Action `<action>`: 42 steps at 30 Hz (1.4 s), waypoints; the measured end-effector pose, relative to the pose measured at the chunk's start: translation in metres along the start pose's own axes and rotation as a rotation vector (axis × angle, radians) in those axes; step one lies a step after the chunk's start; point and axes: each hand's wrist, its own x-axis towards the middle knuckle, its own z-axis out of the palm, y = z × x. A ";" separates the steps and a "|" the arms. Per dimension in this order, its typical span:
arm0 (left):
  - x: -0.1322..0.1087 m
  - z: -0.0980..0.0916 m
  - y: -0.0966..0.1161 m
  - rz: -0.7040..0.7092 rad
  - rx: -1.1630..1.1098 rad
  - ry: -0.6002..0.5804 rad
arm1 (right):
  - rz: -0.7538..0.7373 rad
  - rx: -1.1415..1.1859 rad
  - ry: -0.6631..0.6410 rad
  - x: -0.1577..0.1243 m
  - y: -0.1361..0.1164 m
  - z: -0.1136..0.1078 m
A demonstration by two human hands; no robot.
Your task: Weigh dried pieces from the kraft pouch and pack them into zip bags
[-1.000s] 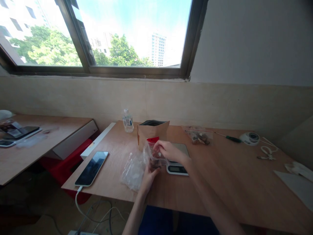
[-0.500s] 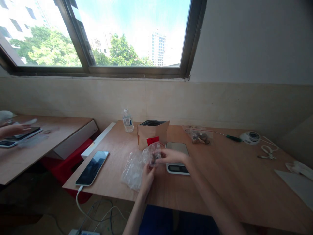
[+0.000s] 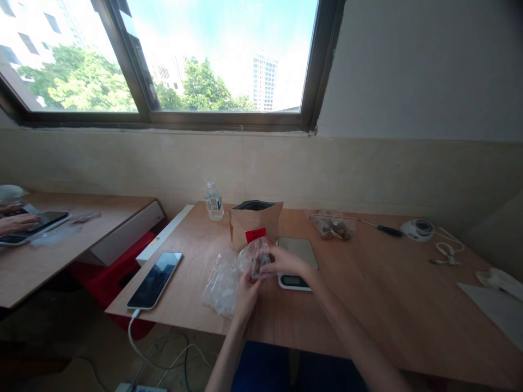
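Observation:
Between my hands is a clear plastic bag (image 3: 254, 255) with some small dark pieces in it. My left hand (image 3: 247, 291) is closed on the lower part of this bag. From the other side, my right hand (image 3: 284, 261) grips its edge, fingers partly hidden by the film. More crumpled clear bags (image 3: 222, 288) lie just left of my left hand. Behind the bag stands a brown paper pouch (image 3: 249, 222), its top gaping and a red label on its front. A digital kitchen scale (image 3: 300, 250) sits partly under my right hand and wrist.
A phone (image 3: 155, 280) on a charging cable lies at the left, a water bottle (image 3: 214, 201) at the back. Rightward are a bag of brown pieces (image 3: 333, 227), a screwdriver (image 3: 388, 230) and a white round device (image 3: 419, 230). A co-worker's hand (image 3: 20, 223) shows at far left.
My hands stay nearly in place, with slight finger movement on the bag. At the far left, the co-worker's hand has shifted left and lower, and the plastic it held up is no longer raised.

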 end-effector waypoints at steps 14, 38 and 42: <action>-0.003 0.004 0.009 -0.009 -0.070 0.028 | -0.007 0.265 0.301 -0.003 0.002 -0.020; -0.003 0.001 0.007 0.022 -0.093 -0.029 | -0.346 -0.185 0.648 0.068 -0.040 -0.059; -0.003 0.003 0.011 0.022 -0.117 -0.045 | -0.356 -0.270 0.696 0.060 -0.040 -0.047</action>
